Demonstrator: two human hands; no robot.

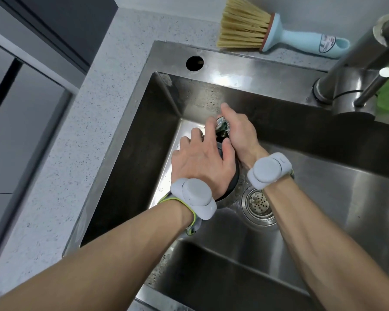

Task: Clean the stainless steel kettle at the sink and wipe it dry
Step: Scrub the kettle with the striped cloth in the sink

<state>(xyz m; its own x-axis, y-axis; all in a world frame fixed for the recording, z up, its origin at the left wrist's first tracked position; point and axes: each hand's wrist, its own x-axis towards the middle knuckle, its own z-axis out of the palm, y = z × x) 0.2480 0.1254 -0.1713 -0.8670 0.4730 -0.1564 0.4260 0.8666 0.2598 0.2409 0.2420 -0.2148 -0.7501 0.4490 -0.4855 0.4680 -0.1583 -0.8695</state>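
In steel sink (323,180), speckled counter (99,108) around, both hands on kettle (234,176).

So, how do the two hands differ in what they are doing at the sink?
The left hand lies spread over the dark kettle, steadying it with straight fingers; the right hand curls around a shiny scouring pad. The left hand sits nearer the camera; the right hand reaches further into the sink. Both wrists wear grey bands.

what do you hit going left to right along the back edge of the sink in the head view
round hole in the sink rim -> brush bristles -> blue brush handle -> faucet base
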